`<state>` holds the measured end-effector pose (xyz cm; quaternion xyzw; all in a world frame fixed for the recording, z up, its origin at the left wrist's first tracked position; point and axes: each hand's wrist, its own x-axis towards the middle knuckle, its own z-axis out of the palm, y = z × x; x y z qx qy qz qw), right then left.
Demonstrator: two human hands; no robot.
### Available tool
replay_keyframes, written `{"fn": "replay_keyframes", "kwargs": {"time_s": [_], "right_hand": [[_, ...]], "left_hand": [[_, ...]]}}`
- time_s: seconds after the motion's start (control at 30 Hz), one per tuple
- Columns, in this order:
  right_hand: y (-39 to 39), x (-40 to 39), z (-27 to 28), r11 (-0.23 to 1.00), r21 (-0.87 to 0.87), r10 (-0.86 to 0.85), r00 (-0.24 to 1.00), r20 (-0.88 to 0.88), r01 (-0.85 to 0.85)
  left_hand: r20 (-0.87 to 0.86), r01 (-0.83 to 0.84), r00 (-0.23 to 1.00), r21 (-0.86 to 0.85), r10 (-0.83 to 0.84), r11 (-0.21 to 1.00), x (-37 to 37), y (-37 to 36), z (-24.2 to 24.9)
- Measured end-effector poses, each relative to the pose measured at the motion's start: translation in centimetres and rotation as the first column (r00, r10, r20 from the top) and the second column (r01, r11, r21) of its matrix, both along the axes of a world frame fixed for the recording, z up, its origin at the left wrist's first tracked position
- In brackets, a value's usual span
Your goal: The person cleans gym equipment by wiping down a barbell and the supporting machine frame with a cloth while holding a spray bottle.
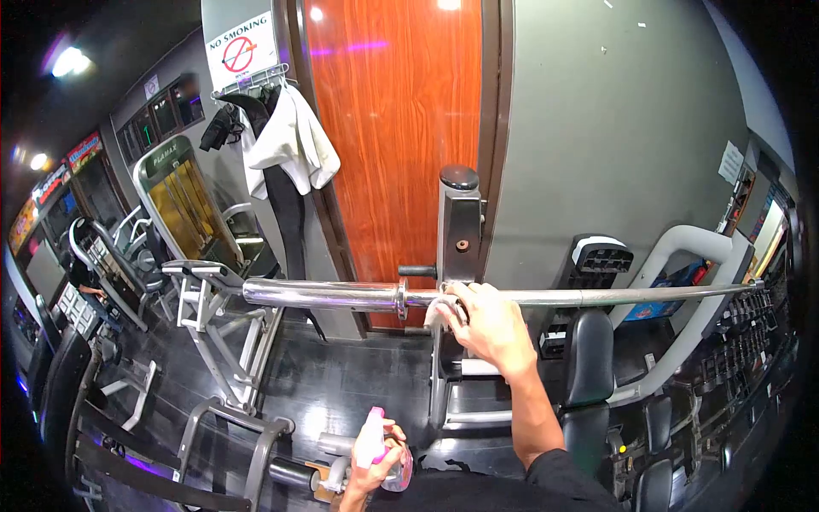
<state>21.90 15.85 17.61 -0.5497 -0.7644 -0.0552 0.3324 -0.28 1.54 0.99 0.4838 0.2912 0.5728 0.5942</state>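
Here we are in a gym, and the thing to watch is the barbell (341,294): a long round chrome bar, polished and glinting, thick at its sleeve end and thinner past the collar, lying level across the grey steel upright (459,230) of a rack. The right hand (488,324) is up on that bar, just past the collar, and under the palm there is a pale, soft, crumpled cloth (437,309) pressed against the metal. Its fingers (461,299) are curled over the bar and the cloth, closed around both, knuckles up. Well below the barbell, close to the body, the left hand (368,480) grips a small spray bottle (375,452), clear plastic in the body with a pink trigger head; the fingers are wrapped round its neck, closed tight on it, bottle upright. Behind the barbell stands a glossy orange-brown wooden door (392,128), smooth and reflecting the ceiling lights, with a matte grey wall beside it. Above the bar's thick end a white towel (294,141) hangs limp from a wire hook rack under a no-smoking sign (241,49). Below the barbell the floor (341,384) is dark and shiny, with grey tubular machine frames around it.
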Motion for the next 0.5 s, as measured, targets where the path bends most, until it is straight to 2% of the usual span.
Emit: {"fn": "replay_keyframes", "kwargs": {"time_s": [0.1, 0.13, 0.2, 0.23, 0.27, 0.33, 0.37, 0.4, 0.47, 0.5], "right_hand": [[0.8, 1.9, 1.0, 0.974, -0.087, 0.213, 0.975, 0.057, -0.208], [1.2, 2.7, 1.4, 0.953, -0.121, 0.282, 0.959, 0.022, -0.278], [1.3, 4.0, 3.7, 0.915, -0.285, 0.298, 0.955, 0.001, -0.285], [1.4, 4.6, 4.6, 0.881, -0.281, 0.356, 0.924, -0.138, -0.382], [0.9, 5.1, 5.7, 0.857, -0.273, 0.381, 0.894, -0.237, -0.437], [0.7, 4.3, 5.6, 0.920, 0.075, 0.388, 0.874, -0.292, -0.383], [0.6, 3.2, 5.6, 0.937, 0.213, 0.315, 0.933, -0.174, -0.277], [0.9, 2.3, 4.8, 0.945, 0.246, 0.235, 0.970, -0.057, -0.215], [1.9, 0.4, 2.1, 0.941, 0.213, 0.255, 0.965, 0.066, -0.263], [2.0, -0.3, 0.5, 0.967, 0.037, 0.244, 0.958, 0.150, -0.252]], "left_hand": [[0.026, -0.013, 1.000, 0.009, 0.013, 1.000, 0.0, -0.2, -0.2], [0.025, -0.014, 1.000, 0.020, 0.014, 1.000, -0.2, -0.4, -0.2], [0.080, -0.032, 0.996, 0.028, 0.029, 0.999, -0.5, -0.5, -0.4], [-0.003, -0.020, 1.000, 0.044, 0.020, 0.999, -0.9, -0.6, -0.5], [0.001, -0.023, 1.000, 0.050, 0.023, 0.998, -1.1, -0.5, -0.5], [0.003, -0.061, 0.998, 0.017, 0.061, 0.998, -1.2, -0.7, -0.4], [-0.015, -0.075, 0.997, 0.013, 0.075, 0.997, -1.3, -0.8, -0.4], [-0.015, -0.077, 0.997, 0.010, 0.077, 0.997, -1.2, -0.9, -0.6], [0.067, -0.092, 0.993, -0.037, 0.094, 0.995, -1.1, -0.9, -1.0], [0.064, -0.086, 0.994, -0.038, 0.088, 0.996, -1.0, -0.9, -1.0]]}}
